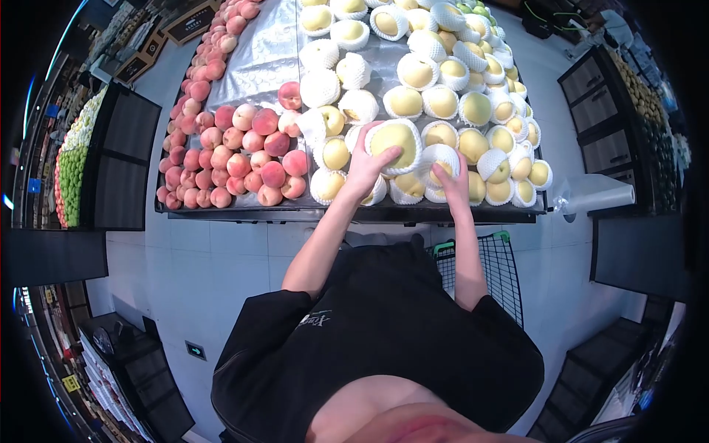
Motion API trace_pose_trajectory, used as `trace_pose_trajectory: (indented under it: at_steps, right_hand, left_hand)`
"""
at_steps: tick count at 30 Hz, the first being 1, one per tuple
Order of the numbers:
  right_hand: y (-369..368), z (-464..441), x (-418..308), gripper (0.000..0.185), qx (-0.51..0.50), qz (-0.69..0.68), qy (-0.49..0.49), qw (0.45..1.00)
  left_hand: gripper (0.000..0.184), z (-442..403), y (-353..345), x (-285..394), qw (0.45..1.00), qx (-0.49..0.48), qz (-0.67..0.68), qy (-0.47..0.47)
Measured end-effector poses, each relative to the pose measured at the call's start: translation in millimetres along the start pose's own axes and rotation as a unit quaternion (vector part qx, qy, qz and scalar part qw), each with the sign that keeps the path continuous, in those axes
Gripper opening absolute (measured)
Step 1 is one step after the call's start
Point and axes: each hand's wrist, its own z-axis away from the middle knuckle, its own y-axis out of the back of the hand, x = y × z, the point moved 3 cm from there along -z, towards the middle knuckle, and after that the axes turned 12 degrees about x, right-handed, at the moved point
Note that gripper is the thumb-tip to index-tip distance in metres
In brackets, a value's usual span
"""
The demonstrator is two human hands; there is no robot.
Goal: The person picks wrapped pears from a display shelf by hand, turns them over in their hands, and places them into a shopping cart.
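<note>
My left hand [365,164] is wrapped round a large yellow pear [395,140] in a white foam net, thumb across its front. The pear is raised above the others near the front of the display. Close to its right, my right hand [453,181] grips a smaller pear [441,162] in a foam net, fingers at its right side. Whether this second pear is lifted off the pile I cannot tell. Around both hands lie rows of netted pears [404,102], the closest ones partly hidden beneath the hands.
Peaches [238,164] are piled on the left half of the display stand [258,59]. A plastic bag roll [602,196] sits at the right corner. A shopping cart [502,269] with green trim stands by my right arm. Green fruit [72,177] fills a stand at left.
</note>
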Motion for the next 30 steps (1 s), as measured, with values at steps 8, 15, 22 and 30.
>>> trace_pose_trajectory:
  at_steps: [8,15,22,30]
  right_hand:
    - [-56,-19,15,0.081,0.009,0.251,0.183,0.950]
    - [-57,-22,34,0.074,0.092,0.358,0.258,0.893]
    - [-54,-6,8,0.070,0.126,0.352,0.263,0.889]
    - [-96,85,-105,0.075,-0.260,-0.344,-0.106,0.896]
  left_hand:
    - [0.082,50,14,33,0.963,-0.013,0.239,0.124]
    - [0.079,64,13,66,0.969,0.011,0.246,0.037]
    - [0.078,65,9,86,0.972,0.025,0.229,-0.049]
    - [0.093,76,3,81,0.945,0.097,-0.141,-0.278]
